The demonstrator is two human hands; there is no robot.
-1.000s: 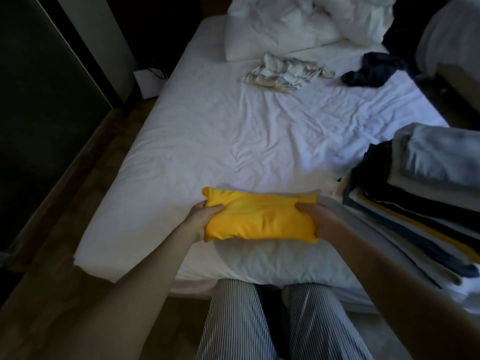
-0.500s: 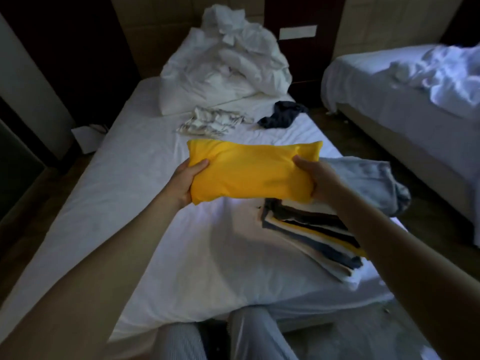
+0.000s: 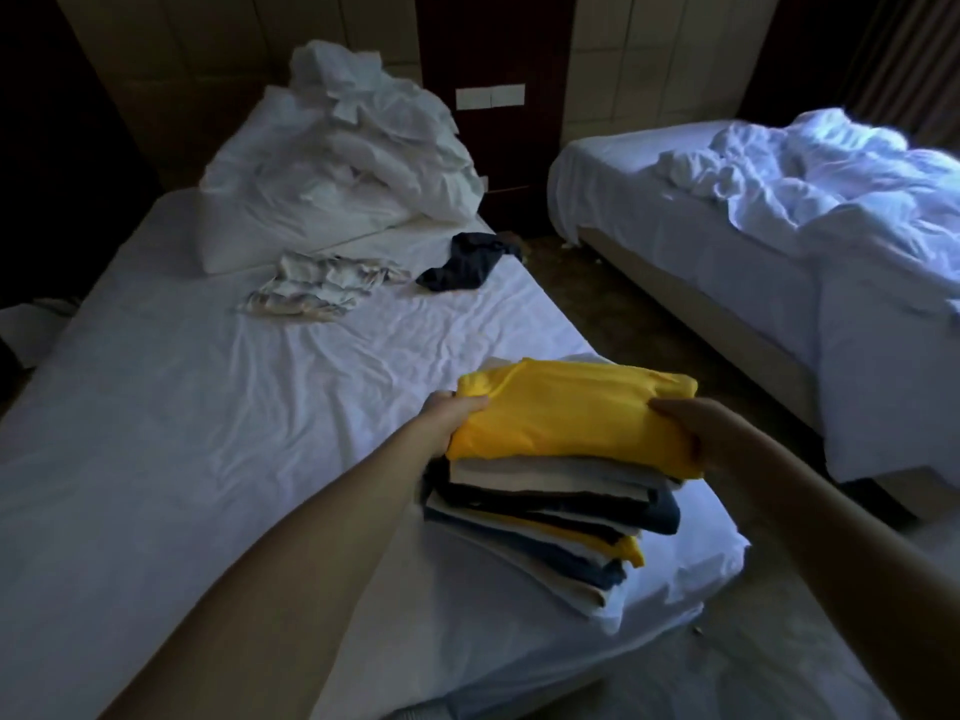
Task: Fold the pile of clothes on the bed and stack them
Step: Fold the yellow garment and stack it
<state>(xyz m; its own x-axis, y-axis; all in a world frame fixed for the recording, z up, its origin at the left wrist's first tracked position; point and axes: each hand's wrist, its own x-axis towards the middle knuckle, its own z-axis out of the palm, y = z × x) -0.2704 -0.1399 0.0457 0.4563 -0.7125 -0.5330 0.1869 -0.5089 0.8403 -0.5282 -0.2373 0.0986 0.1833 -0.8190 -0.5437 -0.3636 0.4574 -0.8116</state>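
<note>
Two beds fill the room: the near bed [image 3: 208, 407] carries the work, and a second bed [image 3: 779, 241] stands to its right across a strip of floor. One heap of white bedding [image 3: 363, 163] covers the near bed's head. At its right foot corner is one stack of folded clothes [image 3: 545, 522], its top hidden under the folded yellow garment [image 3: 566, 413]. Two unfolded garments lie below the bedding, a pale patterned one [image 3: 317, 285] and a dark one [image 3: 467, 259]. The left hand [image 3: 449, 413] and right hand [image 3: 696, 428] each grasp an end of the yellow garment.
</note>
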